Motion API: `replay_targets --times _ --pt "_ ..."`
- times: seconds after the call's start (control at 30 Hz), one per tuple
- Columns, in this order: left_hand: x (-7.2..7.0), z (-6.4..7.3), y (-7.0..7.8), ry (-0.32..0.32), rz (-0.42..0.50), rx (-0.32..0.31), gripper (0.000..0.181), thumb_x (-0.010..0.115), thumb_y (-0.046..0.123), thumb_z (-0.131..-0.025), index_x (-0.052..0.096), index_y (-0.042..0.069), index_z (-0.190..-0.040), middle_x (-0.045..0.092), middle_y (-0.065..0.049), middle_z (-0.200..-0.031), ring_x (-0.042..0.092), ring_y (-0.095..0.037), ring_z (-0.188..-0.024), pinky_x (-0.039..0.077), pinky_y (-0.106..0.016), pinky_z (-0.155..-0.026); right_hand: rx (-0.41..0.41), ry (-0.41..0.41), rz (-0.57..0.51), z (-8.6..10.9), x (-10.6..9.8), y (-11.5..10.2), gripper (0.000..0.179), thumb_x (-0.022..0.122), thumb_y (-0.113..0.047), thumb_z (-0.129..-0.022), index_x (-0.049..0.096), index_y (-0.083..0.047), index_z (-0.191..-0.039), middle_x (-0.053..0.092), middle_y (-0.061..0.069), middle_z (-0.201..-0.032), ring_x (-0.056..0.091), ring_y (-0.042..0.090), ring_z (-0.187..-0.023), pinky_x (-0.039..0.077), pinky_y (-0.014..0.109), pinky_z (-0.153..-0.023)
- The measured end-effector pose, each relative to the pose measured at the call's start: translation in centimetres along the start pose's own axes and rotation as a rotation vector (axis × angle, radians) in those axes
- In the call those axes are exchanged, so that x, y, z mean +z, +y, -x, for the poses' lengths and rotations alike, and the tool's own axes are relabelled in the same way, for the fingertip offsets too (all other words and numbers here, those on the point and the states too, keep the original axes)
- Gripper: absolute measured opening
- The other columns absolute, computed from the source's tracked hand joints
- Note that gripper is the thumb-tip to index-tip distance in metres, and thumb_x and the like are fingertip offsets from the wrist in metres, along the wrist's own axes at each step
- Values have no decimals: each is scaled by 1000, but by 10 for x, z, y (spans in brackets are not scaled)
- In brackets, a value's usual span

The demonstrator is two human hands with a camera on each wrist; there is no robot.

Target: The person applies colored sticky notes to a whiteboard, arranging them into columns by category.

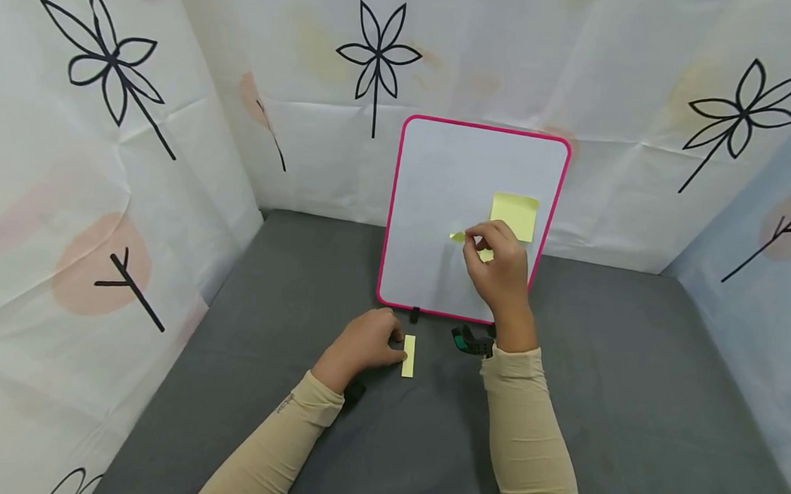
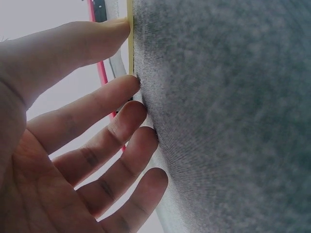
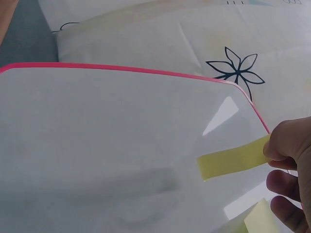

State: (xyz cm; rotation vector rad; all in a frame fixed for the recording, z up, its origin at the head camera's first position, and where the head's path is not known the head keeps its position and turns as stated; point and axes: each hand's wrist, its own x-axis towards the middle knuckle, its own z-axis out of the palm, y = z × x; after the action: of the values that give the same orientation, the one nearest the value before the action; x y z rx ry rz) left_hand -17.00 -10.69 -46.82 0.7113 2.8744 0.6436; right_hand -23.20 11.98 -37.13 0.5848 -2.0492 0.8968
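Observation:
My right hand (image 1: 499, 265) pinches a narrow yellow sticky-note strip (image 3: 233, 158) in front of the whiteboard (image 1: 440, 182). The strip's free end points left across the board's white face. A square yellow sticky note (image 1: 514, 215) is on the board's right side, just above that hand. On the dark grey table, a second yellow strip (image 1: 408, 357) lies lengthwise before the board. Beside it rests my left hand (image 2: 73, 126), its thumb tip touching the strip's edge. The other left fingers are loosely extended, fingertips at the cloth.
The pink-rimmed board leans back near the rear curtain (image 1: 319, 159), with a small black foot (image 1: 415, 315) at its lower edge. Dark grey cloth (image 1: 632, 382) covers the table. Patterned white curtains enclose the back and sides.

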Motion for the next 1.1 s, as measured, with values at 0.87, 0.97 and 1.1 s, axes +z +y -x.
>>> replay_targets --times 0.87,0.97,1.1 --pt "-3 -1 4 -9 37 -13 18 82 26 -77 75 15 -89 65 4 -87 55 -7 -78 50 -26 -69 14 -58 50 15 14 13 7 64 -3 -88 71 -2 -89 66 8 -90 61 22 -71 49 33 -64" --pt "-3 -2 2 -8 38 -4 18 82 27 -77 75 16 -89 65 5 -87 55 -6 -79 50 -25 -69 17 -65 46 19 15 12 6 65 -3 -88 71 -2 -87 65 8 -90 59 21 -71 50 33 -65" --pt "-3 -1 1 -26 18 23 19 82 29 -78 75 16 -90 65 4 -88 55 -5 -78 50 -23 -71 16 -83 37 24 17 11 5 66 -1 -87 71 -3 -86 65 8 -89 58 20 -72 51 34 -66"
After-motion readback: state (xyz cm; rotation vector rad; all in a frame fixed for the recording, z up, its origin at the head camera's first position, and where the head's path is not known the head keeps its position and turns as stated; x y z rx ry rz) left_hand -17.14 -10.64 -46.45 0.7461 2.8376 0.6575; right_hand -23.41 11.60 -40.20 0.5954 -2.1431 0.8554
